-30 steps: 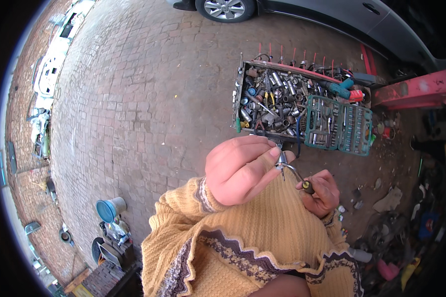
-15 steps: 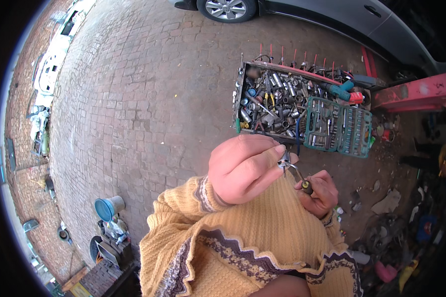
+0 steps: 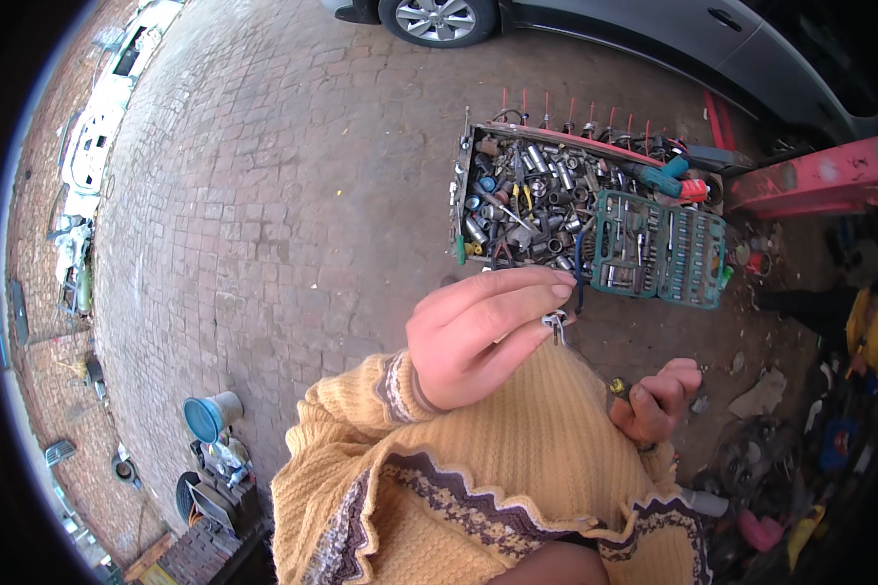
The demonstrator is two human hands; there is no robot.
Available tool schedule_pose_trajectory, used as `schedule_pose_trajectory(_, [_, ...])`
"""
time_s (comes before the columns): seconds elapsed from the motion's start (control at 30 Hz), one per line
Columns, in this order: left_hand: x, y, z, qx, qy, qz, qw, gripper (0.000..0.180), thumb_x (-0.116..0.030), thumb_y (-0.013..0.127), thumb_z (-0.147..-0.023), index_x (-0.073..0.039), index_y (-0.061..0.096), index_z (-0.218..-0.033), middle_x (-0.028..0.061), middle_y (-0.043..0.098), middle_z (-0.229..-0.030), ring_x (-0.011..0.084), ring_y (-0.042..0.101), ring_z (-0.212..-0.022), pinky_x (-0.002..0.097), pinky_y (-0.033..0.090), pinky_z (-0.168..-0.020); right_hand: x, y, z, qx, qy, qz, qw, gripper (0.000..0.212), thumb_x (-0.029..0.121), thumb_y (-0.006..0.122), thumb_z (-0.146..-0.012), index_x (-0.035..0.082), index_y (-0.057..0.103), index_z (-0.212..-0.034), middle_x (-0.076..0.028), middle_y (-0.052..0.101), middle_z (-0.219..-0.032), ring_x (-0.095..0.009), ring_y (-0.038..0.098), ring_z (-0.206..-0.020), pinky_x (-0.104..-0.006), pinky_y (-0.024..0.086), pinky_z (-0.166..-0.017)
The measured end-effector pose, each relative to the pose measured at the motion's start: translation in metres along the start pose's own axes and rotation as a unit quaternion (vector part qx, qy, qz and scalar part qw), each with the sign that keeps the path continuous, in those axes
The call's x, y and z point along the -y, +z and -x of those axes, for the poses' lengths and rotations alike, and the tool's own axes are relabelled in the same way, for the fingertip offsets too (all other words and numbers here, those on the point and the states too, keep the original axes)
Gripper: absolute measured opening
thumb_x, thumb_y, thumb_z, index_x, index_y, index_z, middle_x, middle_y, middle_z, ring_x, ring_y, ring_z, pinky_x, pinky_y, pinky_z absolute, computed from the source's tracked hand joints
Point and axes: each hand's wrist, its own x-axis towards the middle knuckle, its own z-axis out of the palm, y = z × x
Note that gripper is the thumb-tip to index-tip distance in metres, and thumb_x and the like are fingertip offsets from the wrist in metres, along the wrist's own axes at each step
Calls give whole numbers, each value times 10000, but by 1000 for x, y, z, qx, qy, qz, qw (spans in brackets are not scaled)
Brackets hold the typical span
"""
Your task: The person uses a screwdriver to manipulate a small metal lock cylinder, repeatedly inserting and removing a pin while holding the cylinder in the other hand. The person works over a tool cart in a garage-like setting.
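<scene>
My left hand (image 3: 483,336) pinches a small shiny metal part (image 3: 554,320) between thumb and fingertips, in front of my chest. My right hand (image 3: 658,402) is closed on a thin-shafted hand tool (image 3: 618,387) with a dark and yellowish handle end. Its slender shaft points up and left toward the metal part. Whether the tip touches the part I cannot tell. Most of the handle is hidden by the right fingers.
Beyond my hands is a tray (image 3: 466,171) heaped with sockets and loose tools. A green socket case (image 3: 661,255) lies open on its right side, near a teal power tool (image 3: 661,181). A red steel beam (image 3: 815,175) and a silver car (image 3: 634,34) stand farther off. A blue bucket (image 3: 205,419) is at left.
My right hand has moved right and slightly down, drawing the tool away from the metal part. My left thumb has shifted lower, and the part shows more clearly between the fingers.
</scene>
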Motion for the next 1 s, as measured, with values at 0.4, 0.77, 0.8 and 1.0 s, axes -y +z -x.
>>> schedule_pose_trajectory(0.4, [0, -2, 5, -12, -1, -1, 1000, 298, 41, 739, -738, 24, 669, -1027, 169, 701, -1009, 277, 709, -906, 326, 579, -754, 1, 2, 4, -9, -1, -8, 1000, 357, 38, 709, -687, 187, 677, -1010, 33, 478, -754, -196, 379, -717, -358, 307, -582])
schedule_pose_trajectory(0.77, [-4, -8, 12, 20, -65, 75, 995, 293, 111, 685, -797, 46, 612, -1073, 240, 673, -1040, 299, 695, -958, 361, 585, -791, 5, 1, 0, 17, -1, -11, 1000, 363, 36, 722, -694, 188, 674, -1019, 33, 491, -760, -197, 394, -715, -355, 330, -586])
schedule_pose_trajectory(0.8, [-3, -8, 12, 23, -64, 78, 995, 293, 111, 685, -799, 48, 606, -1074, 246, 669, -1044, 305, 694, -961, 366, 586, -791, 5, 2, -1, 16, 0, -14, 1000, 365, 34, 721, -695, 188, 673, -1022, 33, 490, -758, -197, 394, -714, -355, 331, -586])
schedule_pose_trajectory(1.0, [-1, -7, 15, 20, -68, 106, 992, 278, 105, 673, -819, 59, 580, -1077, 268, 648, -1062, 331, 689, -971, 394, 590, -787, 5, 4, -2, 18, -1, -30, 999, 394, 15, 720, -685, 161, 665, -1046, 30, 491, -748, -199, 400, -706, -353, 330, -586])
